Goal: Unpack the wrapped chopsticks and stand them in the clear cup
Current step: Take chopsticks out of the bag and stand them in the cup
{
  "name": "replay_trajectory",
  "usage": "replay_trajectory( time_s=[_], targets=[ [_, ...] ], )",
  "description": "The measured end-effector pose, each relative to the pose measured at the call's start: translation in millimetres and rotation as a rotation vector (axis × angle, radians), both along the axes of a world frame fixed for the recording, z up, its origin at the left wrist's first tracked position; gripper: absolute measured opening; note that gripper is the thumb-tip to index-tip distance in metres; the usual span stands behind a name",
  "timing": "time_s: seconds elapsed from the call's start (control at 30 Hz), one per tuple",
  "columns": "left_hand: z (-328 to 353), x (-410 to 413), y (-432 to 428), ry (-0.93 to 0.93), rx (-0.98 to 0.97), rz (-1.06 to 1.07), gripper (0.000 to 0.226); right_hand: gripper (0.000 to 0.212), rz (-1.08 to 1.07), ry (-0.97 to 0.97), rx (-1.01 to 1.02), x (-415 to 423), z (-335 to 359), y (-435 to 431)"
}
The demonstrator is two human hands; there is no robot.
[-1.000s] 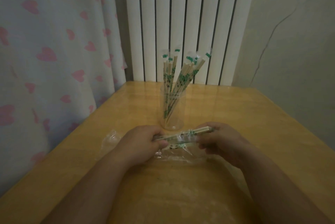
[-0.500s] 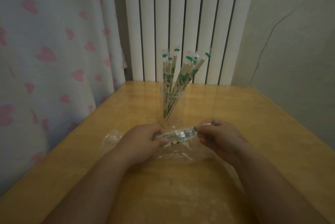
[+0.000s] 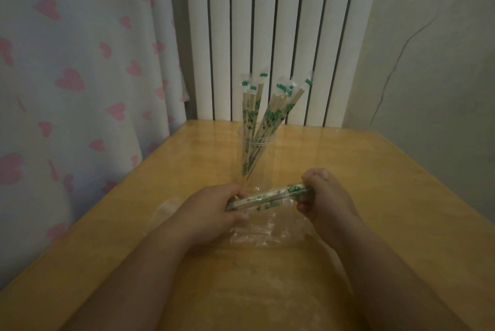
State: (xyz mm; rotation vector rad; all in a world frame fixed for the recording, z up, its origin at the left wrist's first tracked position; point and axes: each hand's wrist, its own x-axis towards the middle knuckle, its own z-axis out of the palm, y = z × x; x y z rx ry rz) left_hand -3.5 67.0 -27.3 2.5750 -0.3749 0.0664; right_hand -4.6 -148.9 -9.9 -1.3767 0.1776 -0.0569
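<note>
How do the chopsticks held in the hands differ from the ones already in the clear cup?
The held chopsticks lie nearly level, gripped at each end by the left hand and right hand; the chopsticks in the cup stand upright and fanned, untouched. The held ones sit low over the loose plastic bag; the others rise from the clear cup. Both show green-printed wrappers.

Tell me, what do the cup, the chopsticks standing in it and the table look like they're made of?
The cup looks like clear plastic, perhaps glass: the sticks show right through its wall. The chopsticks look like pale bamboo or wood, matte, each in a thin clear sleeve printed green. The table seems to be varnished wood or a wood-look laminate: warm yellow and glossy, with reflections near the cup.
</note>
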Motion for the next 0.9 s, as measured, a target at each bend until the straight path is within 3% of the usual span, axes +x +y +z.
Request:
replay_trajectory(
  time_s=[0.17,0.4,0.6,0.67,0.77,0.83,0.9],
  targets=[
    [-3,1,1,-0.015,-0.009,0.033,0.025,0.014,0.176,0.063,-0.294,-2,-6,2],
    [1,0,1,-0.024,0.033,0.043,0.026,0.006,0.126,0.037,-0.124,-3,-2,0],
    [2,-1,2,-0.032,0.032,0.030,0.012,0.012,-0.209,-0.092,-0.122,3,4,-15],
    [2,0,2,-0.037,0.028,0.020,0.010,0.007,-0.191,-0.069,0.053,2,3,-12],
    [4,-1,2,-0.046,-0.006,0.010,0.013,0.018,0.035,0.002,0.427,-2,4,-1],
    [4,-2,1,-0.049,-0.027,-0.001,0.013,0.021,0.154,0.045,0.399,-4,1,6],
    [4,-2,1,-0.052,-0.012,-0.008,0.012,0.018,0.094,0.055,0.289,-2,-1,9]
  ],
)
